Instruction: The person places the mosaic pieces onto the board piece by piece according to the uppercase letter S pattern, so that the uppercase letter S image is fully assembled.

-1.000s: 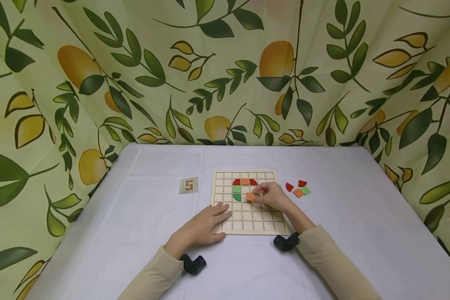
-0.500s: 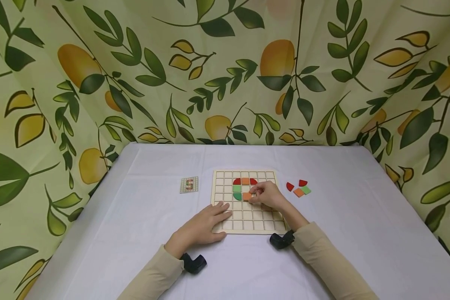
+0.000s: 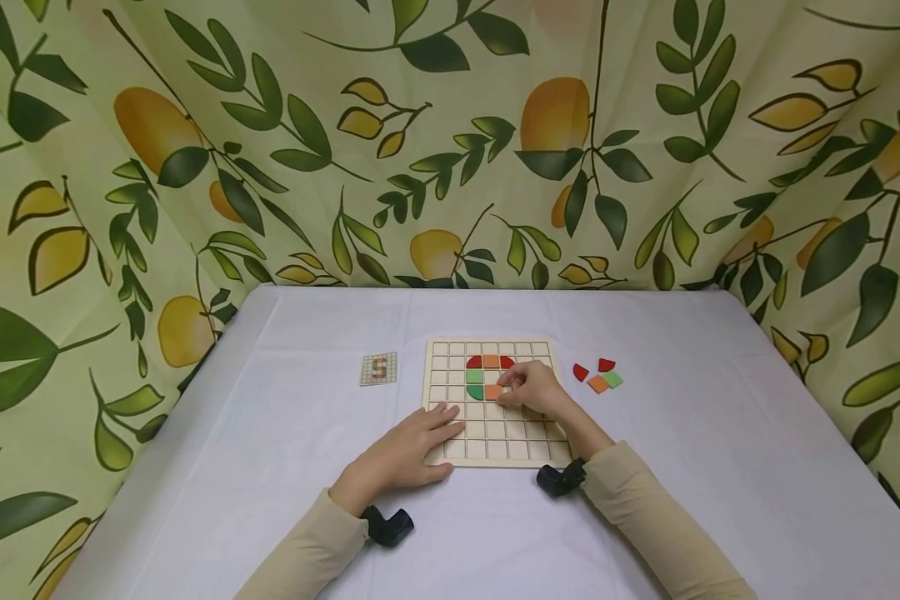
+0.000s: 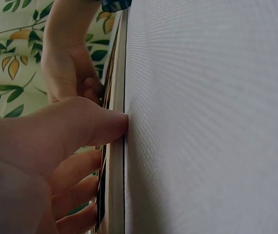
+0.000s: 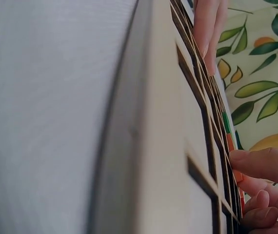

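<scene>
Right now, the right hand (image 3: 534, 389) pinches an orange square tile (image 3: 492, 392) between thumb and fingertip, just beside a dark green quarter-round tile (image 3: 475, 392) on the pale wooden gridded board (image 3: 516, 450). Gripping nothing, the left hand (image 3: 412, 446) rests with fingers spread over the board's near left corner. A small printed card (image 3: 378, 368) lies left of the board.

Can't make out detail on the small card (image 3: 378, 368), nor all the orange tile (image 3: 492, 392) behind the right fingers (image 3: 516, 373); see both sleeves (image 3: 307, 546) cut off below.
</scene>
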The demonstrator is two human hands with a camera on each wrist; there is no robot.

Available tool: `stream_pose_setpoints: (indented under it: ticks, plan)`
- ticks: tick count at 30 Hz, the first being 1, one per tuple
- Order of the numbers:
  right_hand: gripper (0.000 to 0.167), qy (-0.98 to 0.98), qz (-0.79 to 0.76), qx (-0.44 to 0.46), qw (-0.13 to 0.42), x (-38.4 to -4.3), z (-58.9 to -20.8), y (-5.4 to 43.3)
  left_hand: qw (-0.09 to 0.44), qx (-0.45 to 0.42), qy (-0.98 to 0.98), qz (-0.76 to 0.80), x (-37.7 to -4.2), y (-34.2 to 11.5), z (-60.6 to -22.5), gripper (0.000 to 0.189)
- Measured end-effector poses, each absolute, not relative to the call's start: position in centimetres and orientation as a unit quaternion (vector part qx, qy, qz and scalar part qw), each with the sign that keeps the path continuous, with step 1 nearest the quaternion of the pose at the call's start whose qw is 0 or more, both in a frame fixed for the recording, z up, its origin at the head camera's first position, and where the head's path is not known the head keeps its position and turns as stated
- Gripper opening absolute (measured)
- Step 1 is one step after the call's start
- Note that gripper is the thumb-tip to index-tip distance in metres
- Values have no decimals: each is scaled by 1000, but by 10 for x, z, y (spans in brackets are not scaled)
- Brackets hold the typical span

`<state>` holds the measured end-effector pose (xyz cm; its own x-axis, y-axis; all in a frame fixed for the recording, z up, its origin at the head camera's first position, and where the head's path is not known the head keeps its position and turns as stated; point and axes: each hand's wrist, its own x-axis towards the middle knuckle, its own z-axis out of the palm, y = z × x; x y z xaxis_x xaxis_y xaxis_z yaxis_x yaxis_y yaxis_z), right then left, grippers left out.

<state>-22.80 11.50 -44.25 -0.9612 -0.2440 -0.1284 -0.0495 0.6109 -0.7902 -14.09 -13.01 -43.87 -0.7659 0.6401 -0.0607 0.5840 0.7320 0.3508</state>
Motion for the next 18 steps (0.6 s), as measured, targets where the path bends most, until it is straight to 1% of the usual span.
stream_pose_setpoints:
  ticks: [9, 18]
  plan:
    - [25, 889, -436, -61, 123, -225, -440, 115, 89, 332, 925, 163, -140, -130, -439, 60]
    - [23, 886, -445, -46, 126, -219, -435, 122, 87, 331, 927, 155, -141, -130, -439, 60]
